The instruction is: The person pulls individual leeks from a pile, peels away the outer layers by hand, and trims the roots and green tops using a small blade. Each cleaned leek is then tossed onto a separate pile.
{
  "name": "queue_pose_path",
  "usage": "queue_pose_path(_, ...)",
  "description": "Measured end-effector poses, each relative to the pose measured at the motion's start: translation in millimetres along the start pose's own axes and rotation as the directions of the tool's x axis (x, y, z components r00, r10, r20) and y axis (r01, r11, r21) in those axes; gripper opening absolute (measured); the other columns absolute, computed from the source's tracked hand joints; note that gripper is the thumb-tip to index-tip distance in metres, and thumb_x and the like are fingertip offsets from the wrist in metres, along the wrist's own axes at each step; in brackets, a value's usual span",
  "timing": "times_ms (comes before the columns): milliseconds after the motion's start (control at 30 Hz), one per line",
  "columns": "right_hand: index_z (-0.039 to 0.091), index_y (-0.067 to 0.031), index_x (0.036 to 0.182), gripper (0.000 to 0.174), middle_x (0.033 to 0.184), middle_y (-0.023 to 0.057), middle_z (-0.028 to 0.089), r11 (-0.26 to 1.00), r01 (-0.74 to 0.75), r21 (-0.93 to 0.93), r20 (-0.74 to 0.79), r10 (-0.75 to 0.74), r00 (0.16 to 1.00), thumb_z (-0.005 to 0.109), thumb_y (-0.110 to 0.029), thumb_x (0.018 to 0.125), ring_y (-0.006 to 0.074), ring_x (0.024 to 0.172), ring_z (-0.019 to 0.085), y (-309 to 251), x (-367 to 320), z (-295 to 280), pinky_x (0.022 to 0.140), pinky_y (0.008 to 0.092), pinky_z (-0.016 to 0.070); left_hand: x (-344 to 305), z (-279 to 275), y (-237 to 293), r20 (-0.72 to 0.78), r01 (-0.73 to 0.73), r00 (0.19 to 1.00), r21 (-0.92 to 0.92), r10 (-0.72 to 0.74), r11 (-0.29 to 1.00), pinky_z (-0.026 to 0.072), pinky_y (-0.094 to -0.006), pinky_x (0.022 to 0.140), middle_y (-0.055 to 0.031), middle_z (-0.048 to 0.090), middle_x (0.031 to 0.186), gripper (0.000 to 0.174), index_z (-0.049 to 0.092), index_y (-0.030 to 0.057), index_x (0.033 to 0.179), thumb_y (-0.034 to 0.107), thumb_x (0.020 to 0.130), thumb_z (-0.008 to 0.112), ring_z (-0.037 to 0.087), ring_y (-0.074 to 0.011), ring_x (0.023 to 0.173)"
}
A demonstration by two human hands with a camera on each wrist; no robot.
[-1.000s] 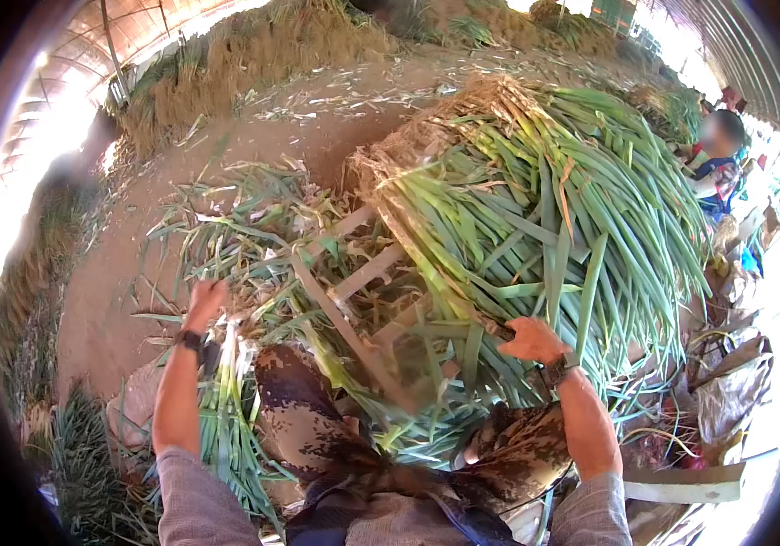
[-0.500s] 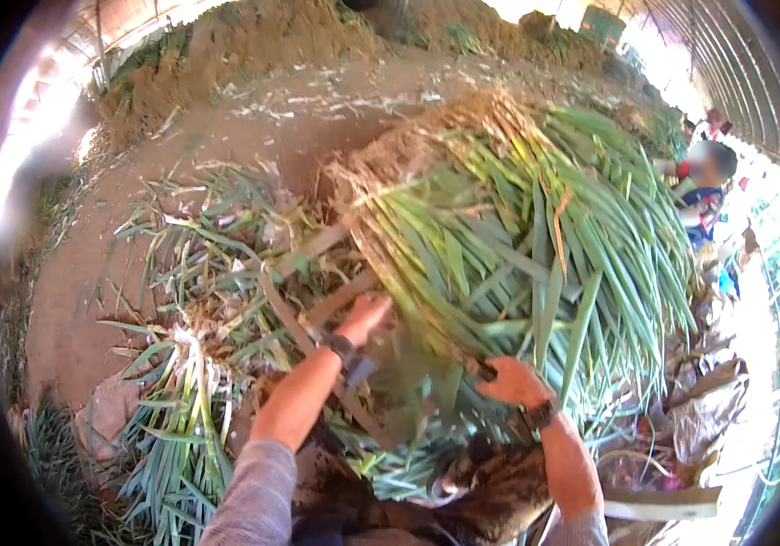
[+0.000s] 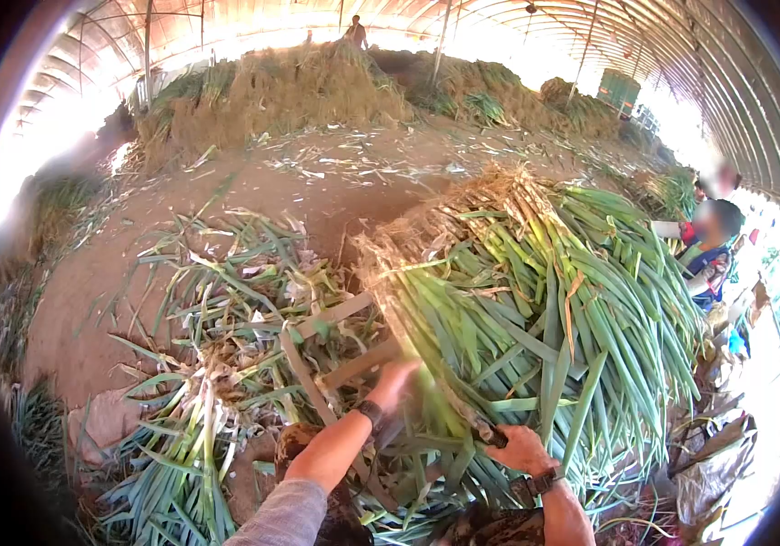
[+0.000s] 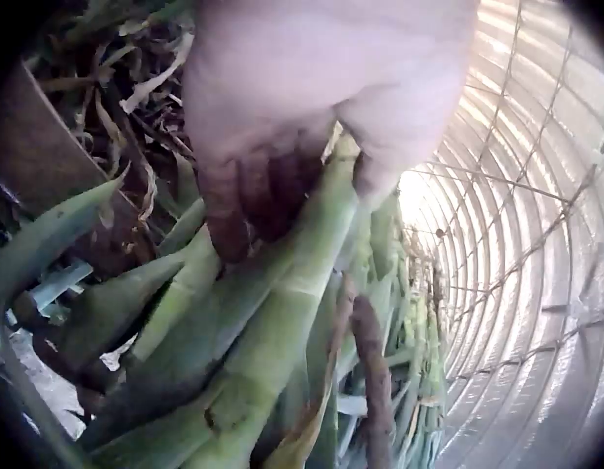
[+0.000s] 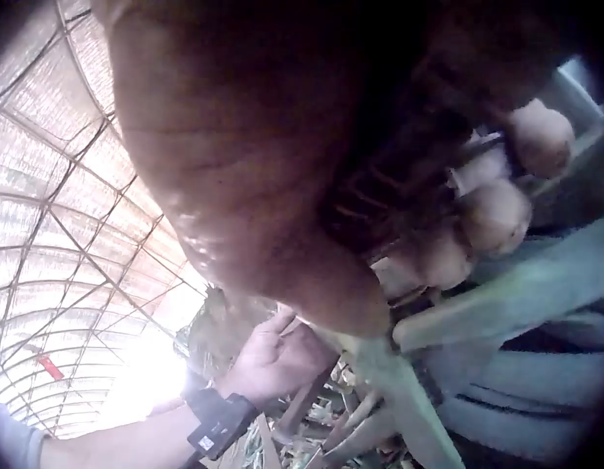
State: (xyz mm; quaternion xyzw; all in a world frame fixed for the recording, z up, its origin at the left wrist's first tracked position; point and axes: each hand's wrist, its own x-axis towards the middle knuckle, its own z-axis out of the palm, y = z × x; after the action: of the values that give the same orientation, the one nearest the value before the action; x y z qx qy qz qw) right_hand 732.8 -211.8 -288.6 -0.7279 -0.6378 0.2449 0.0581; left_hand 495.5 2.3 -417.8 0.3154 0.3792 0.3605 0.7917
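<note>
A large heap of green onions (image 3: pixel 535 309) lies before me, roots toward the back left and long leaves fanning right. My left hand (image 3: pixel 394 387), blurred in the head view, is at the heap's near left edge. In the left wrist view its fingers and thumb grip a thick green onion stalk (image 4: pixel 307 269). My right hand (image 3: pixel 519 450) is at the heap's front edge, fingers curled around a short dark stick-like thing (image 3: pixel 490 435), mostly hidden in the grip. Close by that hand, in the right wrist view, run pale green leaves (image 5: pixel 517 303).
Brown flat slats (image 3: pixel 353 366) stand left of the heap among loose peeled leaves (image 3: pixel 244 282). A bunch of green onions with white stems (image 3: pixel 199 428) lies at the front left. Another person (image 3: pixel 713 250) is at the right, near crumpled sheeting (image 3: pixel 717 473). More heaps (image 3: pixel 299 86) line the back.
My left hand has come from the white-stemmed bunch at the left across to the heap and taken hold of a green onion. The right hand stays at the heap's front edge. The head view has tilted up.
</note>
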Motion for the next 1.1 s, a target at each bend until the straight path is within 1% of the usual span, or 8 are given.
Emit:
queue_pose_path(100, 0.069, -0.0089, 0.099, 0.040, 0.085, 0.0164, 0.070, 0.996, 0.085, -0.018, -0.139, -0.087, 0.987, 0.071, -0.041, 0.075, 0.0398, 0.085, 0.066, 8.8, 1.2, 10.5, 0.078, 0.0483, 0.0522, -32.4, 10.3, 2.0, 0.155, -0.109, 0.984, 0.112, 0.091, 0.988, 0.0544, -0.0374, 0.076, -0.0051, 0.066, 0.101, 0.035, 0.060, 0.0070, 0.118, 0.027, 0.092, 0.068, 0.066, -0.0190, 0.089)
queue_pose_path(133, 0.067, -0.0071, 0.097, 0.038, 0.083, 0.0175, 0.069, 0.988, 0.139, -0.069, -0.187, -0.149, 0.971, 0.071, -0.039, 0.076, 0.0403, 0.080, 0.065, 12.5, 3.7, 13.1, 0.074, 0.0491, 0.0520, -28.9, -1.9, -12.6, 0.260, -0.267, 0.940, 0.161, 0.220, 0.950, 0.0530, -0.0370, 0.083, -0.0032, 0.067, 0.106, 0.039, 0.059, 0.0084, 0.123, 0.029, 0.091, 0.069, 0.065, -0.0183, 0.096)
queue_pose_path(167, 0.066, -0.0054, 0.094, 0.036, 0.080, 0.0185, 0.068, 0.977, 0.178, -0.116, -0.221, -0.200, 0.955, 0.072, -0.037, 0.078, 0.0408, 0.076, 0.065, 15.3, -4.9, 16.3, 0.070, 0.0499, 0.0519, -46.9, 5.0, -4.2, 0.235, -0.130, 0.967, 0.119, 0.100, 0.984, 0.0513, -0.0378, 0.089, -0.0043, 0.066, 0.114, 0.043, 0.058, 0.0080, 0.126, 0.031, 0.091, 0.068, 0.063, -0.0194, 0.102)
queue_pose_path(233, 0.067, -0.0089, 0.097, 0.034, 0.084, 0.0179, 0.069, 0.986, 0.131, -0.099, -0.106, -0.141, 0.984, 0.069, -0.037, 0.078, 0.0409, 0.082, 0.065, -5.1, -17.4, 0.2, 0.074, 0.0486, 0.0524, -65.5, 10.2, 5.3, 0.240, -0.093, 0.966, -0.011, 0.093, 0.996, 0.0526, -0.0389, 0.087, -0.0067, 0.066, 0.115, 0.037, 0.059, 0.0077, 0.124, 0.031, 0.095, 0.064, 0.064, -0.0217, 0.101)
queue_pose_path(500, 0.063, -0.0086, 0.099, 0.033, 0.083, 0.0210, 0.068, 0.984, 0.107, -0.145, -0.131, -0.126, 0.983, 0.067, -0.035, 0.079, 0.0424, 0.082, 0.065, -2.7, -30.2, 7.8, 0.076, 0.0520, 0.0506, -49.0, -20.5, 2.3, 0.197, -0.065, 0.976, -0.135, 0.091, 0.989, 0.0544, -0.0455, 0.084, -0.0119, 0.064, 0.114, 0.040, 0.056, 0.0071, 0.123, 0.040, 0.100, 0.054, 0.065, -0.0279, 0.098)
queue_pose_path(667, 0.065, -0.0079, 0.096, 0.030, 0.075, 0.0183, 0.067, 0.969, 0.159, -0.188, -0.155, -0.189, 0.970, 0.071, -0.031, 0.078, 0.0394, 0.075, 0.066, -6.7, -38.7, 13.1, 0.071, 0.0487, 0.0530, -57.5, -15.5, 15.9, 0.161, 0.001, 0.987, -0.190, 0.030, 0.982, 0.0532, -0.0470, 0.086, -0.0120, 0.055, 0.128, 0.051, 0.045, 0.0075, 0.137, 0.041, 0.100, 0.054, 0.060, -0.0299, 0.109)
queue_pose_path(800, 0.066, -0.0086, 0.096, 0.031, 0.076, 0.0176, 0.068, 0.990, 0.051, -0.133, -0.107, -0.065, 0.992, 0.073, -0.032, 0.076, 0.0393, 0.075, 0.066, 3.9, -46.1, -3.5, 0.071, 0.0476, 0.0538, -57.4, -10.6, 13.4, 0.105, -0.117, 0.988, 0.014, 0.115, 0.993, 0.0523, -0.0483, 0.090, -0.0122, 0.052, 0.132, 0.054, 0.041, 0.0075, 0.140, 0.043, 0.101, 0.051, 0.058, -0.0294, 0.112)
queue_pose_path(1100, 0.067, -0.0089, 0.099, 0.035, 0.080, 0.0184, 0.069, 0.994, 0.018, -0.112, -0.094, -0.028, 0.995, 0.070, -0.036, 0.078, 0.0401, 0.080, 0.066, 9.1, -44.2, 8.5, 0.075, 0.0485, 0.0530, -55.7, 8.4, -5.3, 0.095, -0.020, 0.995, -0.093, 0.029, 0.995, 0.0518, -0.0493, 0.090, -0.0138, 0.058, 0.126, 0.053, 0.046, 0.0079, 0.137, 0.047, 0.102, 0.043, 0.061, -0.0281, 0.108)
